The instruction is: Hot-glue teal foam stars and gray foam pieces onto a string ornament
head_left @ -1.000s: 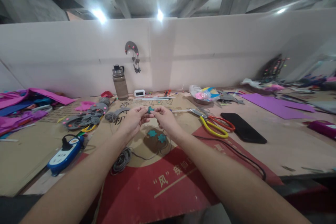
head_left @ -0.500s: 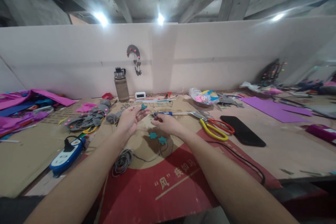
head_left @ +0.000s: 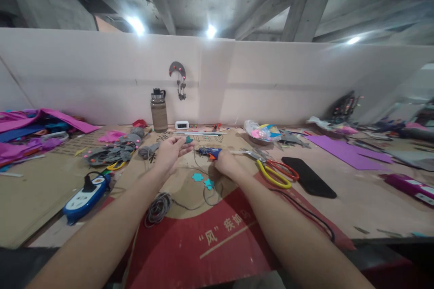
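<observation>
My left hand [head_left: 171,151] is raised palm up over the cardboard and pinches a small teal felt piece [head_left: 188,139] at its fingertips. A thin grey string hangs from that piece. My right hand [head_left: 225,162] is wrapped round the handle of a blue glue gun [head_left: 206,151], whose nozzle points left toward the teal piece. Two teal felt flowers [head_left: 202,179] lie on the cardboard just below both hands, with a loop of grey string around them.
A coil of grey cord [head_left: 156,208] lies near my left forearm. Yellow and red scissors [head_left: 276,172] and a black phone [head_left: 309,177] sit to the right, a blue power strip [head_left: 85,193] to the left. A bottle [head_left: 159,110] stands by the back wall.
My hands came apart. The left kept the teal piece and turned palm up. The right hand moved to the glue gun and closed on its handle.
</observation>
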`<state>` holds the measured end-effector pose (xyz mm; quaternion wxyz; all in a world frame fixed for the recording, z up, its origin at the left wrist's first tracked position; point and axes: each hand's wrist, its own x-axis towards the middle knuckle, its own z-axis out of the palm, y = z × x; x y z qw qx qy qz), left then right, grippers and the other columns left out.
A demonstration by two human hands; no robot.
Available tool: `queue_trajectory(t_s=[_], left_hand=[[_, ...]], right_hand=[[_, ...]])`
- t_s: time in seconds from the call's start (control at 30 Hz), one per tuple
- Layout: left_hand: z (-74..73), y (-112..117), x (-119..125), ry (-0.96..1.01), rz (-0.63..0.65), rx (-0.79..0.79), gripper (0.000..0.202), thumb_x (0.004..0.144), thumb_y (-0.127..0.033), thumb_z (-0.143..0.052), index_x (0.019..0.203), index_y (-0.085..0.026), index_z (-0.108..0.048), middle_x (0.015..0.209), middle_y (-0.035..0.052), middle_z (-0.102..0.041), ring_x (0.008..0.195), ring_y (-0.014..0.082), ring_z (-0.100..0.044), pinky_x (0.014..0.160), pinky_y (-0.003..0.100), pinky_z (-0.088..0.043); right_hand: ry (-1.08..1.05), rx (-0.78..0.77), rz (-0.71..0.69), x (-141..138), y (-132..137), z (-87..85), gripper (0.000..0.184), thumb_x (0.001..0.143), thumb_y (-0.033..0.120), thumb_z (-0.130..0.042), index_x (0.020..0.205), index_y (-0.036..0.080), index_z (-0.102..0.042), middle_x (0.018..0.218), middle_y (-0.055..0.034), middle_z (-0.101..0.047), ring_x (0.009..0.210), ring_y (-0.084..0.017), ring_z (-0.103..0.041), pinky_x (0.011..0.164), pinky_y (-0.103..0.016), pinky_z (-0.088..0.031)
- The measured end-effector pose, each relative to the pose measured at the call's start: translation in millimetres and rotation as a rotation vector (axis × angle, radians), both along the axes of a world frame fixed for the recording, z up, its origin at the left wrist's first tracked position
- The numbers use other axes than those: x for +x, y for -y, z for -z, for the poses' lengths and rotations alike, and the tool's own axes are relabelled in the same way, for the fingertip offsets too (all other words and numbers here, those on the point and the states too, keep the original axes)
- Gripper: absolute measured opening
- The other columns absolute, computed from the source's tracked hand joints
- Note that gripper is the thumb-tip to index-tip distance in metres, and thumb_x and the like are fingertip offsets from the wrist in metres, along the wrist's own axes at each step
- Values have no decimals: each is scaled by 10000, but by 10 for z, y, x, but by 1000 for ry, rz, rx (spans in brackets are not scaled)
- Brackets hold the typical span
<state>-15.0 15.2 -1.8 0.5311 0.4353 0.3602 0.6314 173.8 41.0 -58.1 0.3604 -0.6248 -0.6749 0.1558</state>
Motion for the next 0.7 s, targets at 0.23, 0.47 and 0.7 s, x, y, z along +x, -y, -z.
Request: queue_trajectory(t_s=[0.23,0.47,0.7], left_hand=[[-6,1,-31,11,-25,-24,83,759,-156,-613,738,-96,-561,714,87,-665,731,173,-677,689,274,-549],[12,-87,-137,56,-69,-1,94,752,-171,-621,734,-88,-580,731,99,-674,698,166,-673,700,296,-547],[-21,-92,-219,86,-93,46,101,719,-178,-643,730,-92,-590,732,79,-673,697,154,-664,716,298,-536]], right_hand=[[-147,-44,29,43,-26,-180,96,636,254,-574,706,189,-574,643,-64,-606,579,-207,-565,524,-302,-397],[-776,39,-239,-150,299,-518,249,673,241,-478,911,180,-520,623,25,-513,489,-106,-454,475,-235,-366],[-628,122,-367,-269,520,-589,274,725,270,-524,986,190,-554,877,-35,-626,672,-137,-529,637,-270,-422]])
